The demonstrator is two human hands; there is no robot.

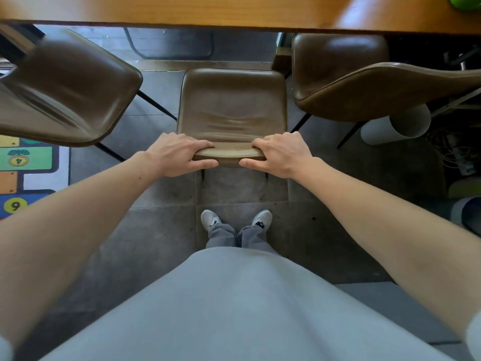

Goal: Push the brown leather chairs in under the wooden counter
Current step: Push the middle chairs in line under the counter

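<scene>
Three brown leather chairs stand before the wooden counter [182,9] that spans the top of the view. The middle chair [231,105] is right in front of me, its seat's far edge a little short of the counter's edge. My left hand [179,155] grips the left end of its backrest top, and my right hand [282,153] grips the right end, fingers over the front and thumbs behind. The left chair [65,87] is angled and stands clear of the counter. The right chair [364,82] has its seat partly under the counter.
A colourful numbered play mat [26,173] lies on the grey tiled floor at the left. A white cylinder [395,126] and tangled cables [450,149] sit under the right chair. A green object [466,2] rests on the counter's right end. My feet [235,220] stand just behind the middle chair.
</scene>
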